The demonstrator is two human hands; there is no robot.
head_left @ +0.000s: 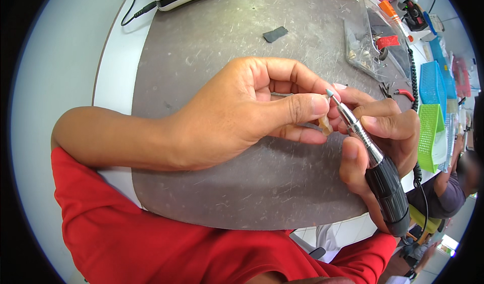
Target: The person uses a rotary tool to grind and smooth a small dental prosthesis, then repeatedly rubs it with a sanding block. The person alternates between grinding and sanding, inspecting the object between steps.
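Tapered metal-nosed handpiece (373,155), irregular amber piece (325,126)

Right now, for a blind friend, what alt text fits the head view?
A right hand holds a black-and-silver rotary tool, its tip near a small yellowish piece pinched in the left hand, over a scratched grey surface.

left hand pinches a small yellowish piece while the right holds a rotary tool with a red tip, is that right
The tip is pale blue, not red, as the head view shows; the right hand does hold the rotary tool, the left hand the small yellowish piece.
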